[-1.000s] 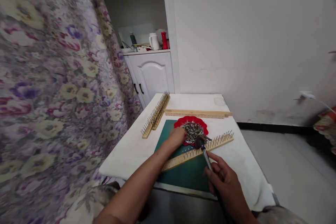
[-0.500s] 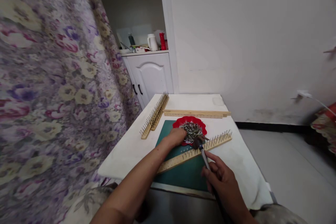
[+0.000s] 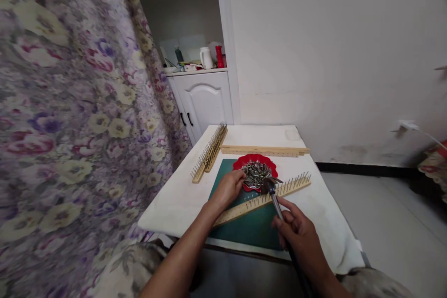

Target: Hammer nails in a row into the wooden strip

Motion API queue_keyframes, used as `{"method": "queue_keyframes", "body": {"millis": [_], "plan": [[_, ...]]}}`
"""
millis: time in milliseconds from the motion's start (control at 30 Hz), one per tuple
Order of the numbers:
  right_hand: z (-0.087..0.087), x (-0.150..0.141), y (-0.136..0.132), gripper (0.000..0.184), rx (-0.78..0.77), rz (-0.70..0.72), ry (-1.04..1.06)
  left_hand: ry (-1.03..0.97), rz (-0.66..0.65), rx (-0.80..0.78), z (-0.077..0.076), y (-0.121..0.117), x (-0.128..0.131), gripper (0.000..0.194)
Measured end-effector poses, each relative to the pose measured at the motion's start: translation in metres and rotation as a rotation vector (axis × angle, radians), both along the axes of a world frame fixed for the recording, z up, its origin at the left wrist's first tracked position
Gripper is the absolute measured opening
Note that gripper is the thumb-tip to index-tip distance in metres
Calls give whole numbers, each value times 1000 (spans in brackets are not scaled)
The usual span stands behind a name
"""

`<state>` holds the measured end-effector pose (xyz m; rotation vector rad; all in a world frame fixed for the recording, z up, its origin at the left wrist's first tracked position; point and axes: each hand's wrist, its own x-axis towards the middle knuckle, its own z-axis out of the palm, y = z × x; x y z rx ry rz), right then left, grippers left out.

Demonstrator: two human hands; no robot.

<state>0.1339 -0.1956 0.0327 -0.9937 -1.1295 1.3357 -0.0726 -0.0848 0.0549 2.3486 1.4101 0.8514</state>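
My left hand (image 3: 227,188) is at the left rim of a scalloped red dish (image 3: 248,160), its fingertips pinched together; what they hold, if anything, is too small to make out. Metal nails (image 3: 257,173) fill the dish in a heap. A hammer (image 3: 276,206) is in my right hand (image 3: 298,229), its head hanging over a pale wooden strip (image 3: 231,215). Nails stand in a row along the strip's right half, while its left end shows only small holes. Beneath lies a green cutting mat (image 3: 246,234).
Two strips full of upright nails (image 3: 211,151) lie at the table's left side. Further strips without nails (image 3: 263,150) lie across the back of the white-covered table (image 3: 171,202). A floral curtain (image 3: 87,125) hangs on the left, and a white cabinet (image 3: 207,98) stands behind.
My left hand has drawn back from the nail heap to the dish's left rim, fingers now pinched. My right hand keeps the hammer in nearly the same place. The view has shifted slightly.
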Motion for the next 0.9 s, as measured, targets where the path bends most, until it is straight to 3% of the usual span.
{"method": "queue_keyframes", "body": {"millis": [133,300,533,900], "plan": [[-2,-1,-1,47,4,11,-11,-228,149,-101,-15,-24,-12,10],[-2,-4,-3,47,17,24,-42,-515,256,-282,-42,-47,-14,19],[1,-4,-4,46,9,21,-67,-548,341,-273,-60,-58,-3,22],[2,-6,-7,47,-9,34,-44,-475,368,-264,-64,-59,-1,25]]}}
